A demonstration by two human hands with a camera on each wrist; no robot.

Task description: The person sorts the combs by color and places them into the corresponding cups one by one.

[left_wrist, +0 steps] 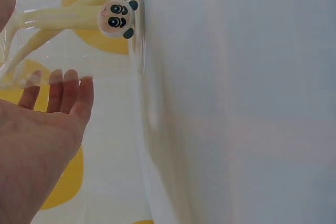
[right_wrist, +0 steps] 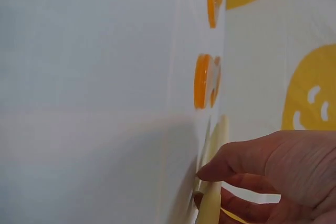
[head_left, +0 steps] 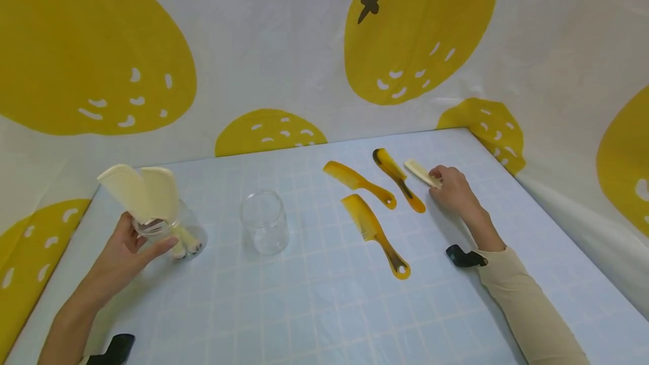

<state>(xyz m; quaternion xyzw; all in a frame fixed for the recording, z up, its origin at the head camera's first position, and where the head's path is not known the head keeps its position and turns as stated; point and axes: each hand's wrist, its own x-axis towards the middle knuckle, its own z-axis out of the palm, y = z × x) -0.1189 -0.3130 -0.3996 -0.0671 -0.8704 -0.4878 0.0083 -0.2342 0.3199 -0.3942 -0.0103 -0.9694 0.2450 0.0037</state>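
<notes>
On the left of the head view, my left hand (head_left: pixel 119 258) holds a clear glass (head_left: pixel 195 219), fingers and thumb on either side. Two cream combs (head_left: pixel 160 187) stand in that glass with their wide heads up. A panda face (left_wrist: pixel 115 18) tips one handle near the glass's base in the left wrist view. Over at the right, my right hand (head_left: pixel 456 193) pinches another cream comb (head_left: pixel 418 171) between thumb and fingers, low at the table. Part of this comb is hidden by the hand. Its pale edge (right_wrist: pixel 211 205) shows in the right wrist view.
A second clear glass (head_left: pixel 265 224) stands right of the first, with nothing seen inside. Three amber combs lie between it and my right hand: one at the left (head_left: pixel 357 181), one farther back (head_left: pixel 398 179), one nearer (head_left: pixel 376 232). A fruit-print cloth (head_left: pixel 284 61) hangs behind.
</notes>
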